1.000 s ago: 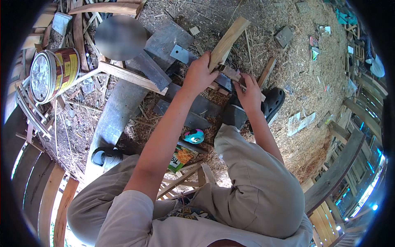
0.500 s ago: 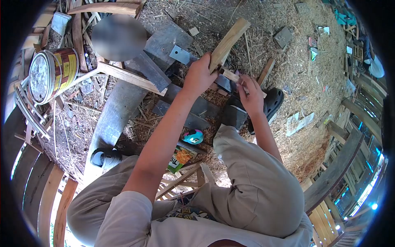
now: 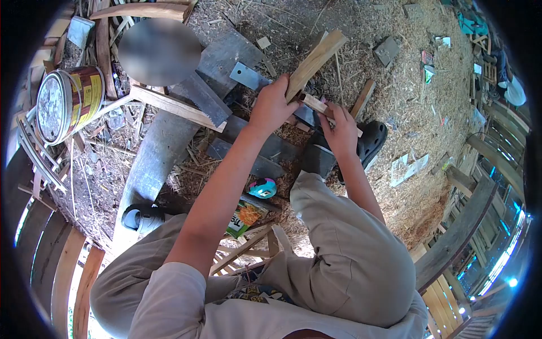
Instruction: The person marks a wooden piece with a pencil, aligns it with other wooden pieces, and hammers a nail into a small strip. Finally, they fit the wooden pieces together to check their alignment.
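My left hand (image 3: pixel 272 108) is closed around the lower end of a pale wooden board (image 3: pixel 317 61), which slants up and to the right. In my right hand (image 3: pixel 340 131), the fingers are wrapped on a short wooden stick (image 3: pixel 318 105) with a dark end. That dark end is right by the board's lower end, close to my left fingers. Under both hands lie grey flat pieces and wood shavings. Left of my left hand is a flat grey strip with a hole (image 3: pixel 247 75). A turquoise tape measure (image 3: pixel 263 188) rests nearer my knees.
A saw blade (image 3: pixel 204 100) lies beside a wooden brace (image 3: pixel 169 106) at the left. Farther left a paint bucket (image 3: pixel 70 104) leans over. A green packet (image 3: pixel 245 218) is below the tape measure. A dark block (image 3: pixel 387 51) sits on the shavings-covered ground.
My right hand has shifted slightly left and down, and its fingers sit differently on the stick. The board has tipped a little to the right in my left hand.
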Demonstrator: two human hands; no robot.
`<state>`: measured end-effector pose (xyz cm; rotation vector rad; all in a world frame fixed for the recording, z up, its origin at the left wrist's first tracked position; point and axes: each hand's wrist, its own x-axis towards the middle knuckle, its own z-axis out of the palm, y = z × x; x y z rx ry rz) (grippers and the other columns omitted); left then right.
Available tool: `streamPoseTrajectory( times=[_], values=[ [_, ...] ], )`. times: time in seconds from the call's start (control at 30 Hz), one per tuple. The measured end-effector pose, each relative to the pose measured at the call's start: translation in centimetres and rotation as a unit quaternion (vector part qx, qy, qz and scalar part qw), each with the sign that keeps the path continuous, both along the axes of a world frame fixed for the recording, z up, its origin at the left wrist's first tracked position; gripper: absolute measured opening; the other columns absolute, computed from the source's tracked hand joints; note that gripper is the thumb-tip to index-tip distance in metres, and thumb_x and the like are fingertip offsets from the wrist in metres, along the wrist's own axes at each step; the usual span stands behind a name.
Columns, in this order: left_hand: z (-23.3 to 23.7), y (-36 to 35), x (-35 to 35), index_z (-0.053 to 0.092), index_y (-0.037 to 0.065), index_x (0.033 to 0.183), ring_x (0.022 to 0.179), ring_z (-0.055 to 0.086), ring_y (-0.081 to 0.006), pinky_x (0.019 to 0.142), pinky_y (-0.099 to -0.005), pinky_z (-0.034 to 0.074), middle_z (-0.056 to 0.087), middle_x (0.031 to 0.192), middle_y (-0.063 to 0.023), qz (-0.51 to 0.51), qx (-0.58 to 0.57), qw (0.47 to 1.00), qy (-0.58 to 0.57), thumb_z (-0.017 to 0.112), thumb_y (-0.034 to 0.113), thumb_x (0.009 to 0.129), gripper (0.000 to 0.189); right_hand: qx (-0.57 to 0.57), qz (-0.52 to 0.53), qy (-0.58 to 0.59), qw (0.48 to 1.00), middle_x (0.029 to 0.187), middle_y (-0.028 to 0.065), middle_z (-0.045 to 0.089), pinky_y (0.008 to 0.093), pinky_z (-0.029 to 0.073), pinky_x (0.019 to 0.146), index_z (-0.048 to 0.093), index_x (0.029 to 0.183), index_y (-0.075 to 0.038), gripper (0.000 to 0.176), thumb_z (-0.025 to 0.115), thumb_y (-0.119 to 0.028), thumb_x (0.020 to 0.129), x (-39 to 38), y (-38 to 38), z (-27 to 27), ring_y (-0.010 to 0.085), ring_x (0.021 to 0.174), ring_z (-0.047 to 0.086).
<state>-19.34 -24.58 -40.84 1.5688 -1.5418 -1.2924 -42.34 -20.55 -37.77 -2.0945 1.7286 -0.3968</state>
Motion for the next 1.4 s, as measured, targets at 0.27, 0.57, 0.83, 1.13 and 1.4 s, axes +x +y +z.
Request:
streamPoseTrajectory(
  times=[0.27,0.57,0.83,1.13,1.4],
  values=[
    [-0.6,0.1,-0.5,0.056,0.002,0.132,0.101,0.073,-0.0450,0.083,-0.0485,0.058,0.074,0.106,-0.0247,0.019,0.012,0.999,0.027,0.084,0.017,0.082,0.059,-0.031,0.012,0.046,0.998,0.112,0.0142,0.069,0.0498,0.049,0.091,0.062,0.126,-0.005,0.046,0.081,-0.017,0.087,-0.2,0.3,-1.2,0.0386,0.105,0.063],
    [-0.5,0.1,-0.6,0.054,0.001,0.117,0.102,0.067,-0.0507,0.081,-0.0545,0.054,0.070,0.100,-0.0271,0.008,-0.026,0.999,-0.017,0.083,0.010,0.080,0.049,-0.051,-0.001,0.039,0.998,0.110,0.0188,0.067,0.0504,0.048,0.091,0.062,0.125,-0.004,0.043,0.080,-0.022,0.090,-0.1,0.3,-1.7,0.0409,0.102,0.062],
    [0.0,0.5,-0.7,0.054,0.002,0.123,0.103,0.066,-0.0510,0.083,-0.0561,0.053,0.069,0.106,-0.0285,-0.010,-0.027,1.000,-0.011,0.083,0.010,0.080,0.052,0.019,-0.126,-0.035,0.991,0.102,0.0199,0.064,0.0487,0.053,0.077,0.063,0.114,-0.001,0.039,0.081,-0.024,0.088,-0.4,-1.3,0.4,0.0415,0.087,0.064],
    [0.9,3.0,-1.3,0.054,-0.003,0.128,0.105,0.065,-0.0515,0.088,-0.0550,0.053,0.069,0.107,-0.0285,0.002,-0.067,0.996,-0.052,0.083,0.011,0.082,0.056,0.040,-0.002,0.043,0.998,0.102,0.0121,0.064,0.0492,0.056,0.072,0.062,0.097,-0.004,0.035,0.086,-0.019,0.076,-1.8,0.4,0.7,0.0403,0.087,0.068],
    [0.3,4.7,-1.8,0.059,0.001,0.119,0.094,0.076,-0.0340,0.080,-0.0440,0.058,0.075,0.103,-0.0185,0.070,0.034,0.992,0.103,0.085,0.007,0.083,0.045,-0.128,0.019,0.028,0.991,0.097,0.0083,0.062,0.0438,0.054,0.067,0.065,0.101,-0.008,0.036,0.076,-0.001,0.067,-2.3,3.8,2.2,0.0312,0.080,0.067]
  ],
)
